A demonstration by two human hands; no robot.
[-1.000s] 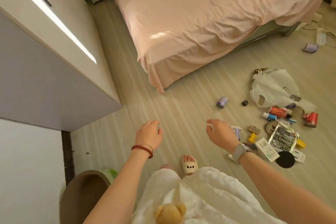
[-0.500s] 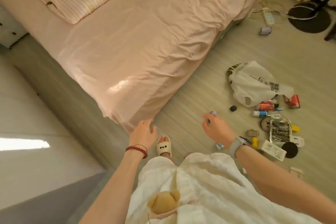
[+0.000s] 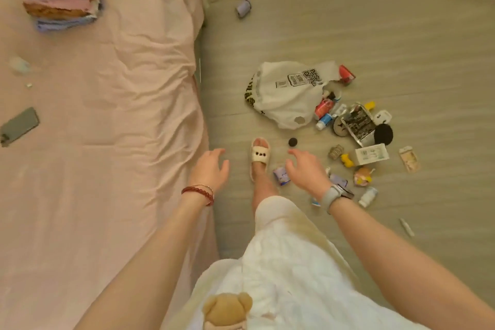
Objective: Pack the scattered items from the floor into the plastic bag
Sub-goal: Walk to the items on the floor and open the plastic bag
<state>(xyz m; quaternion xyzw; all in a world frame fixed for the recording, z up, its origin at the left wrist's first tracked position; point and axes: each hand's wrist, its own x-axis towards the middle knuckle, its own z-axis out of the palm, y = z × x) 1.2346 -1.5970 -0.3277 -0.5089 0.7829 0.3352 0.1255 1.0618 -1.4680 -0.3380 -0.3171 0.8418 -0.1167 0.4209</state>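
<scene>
Fingers [image 3: 294, 154] of both hands spread empty, plastic bag [image 3: 284, 94] lying well beyond them.

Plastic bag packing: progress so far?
Done: nothing evident; the plastic bag lies crumpled on the floor. In hand: nothing; left hand and right hand are open and empty, above the floor. Left: everything, e.g. red can, black disc, white box.

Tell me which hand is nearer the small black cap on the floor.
Right. The right hand hovers just below the black cap, fingertips almost under it; the left hand is farther off, beyond the slippered foot.
</scene>
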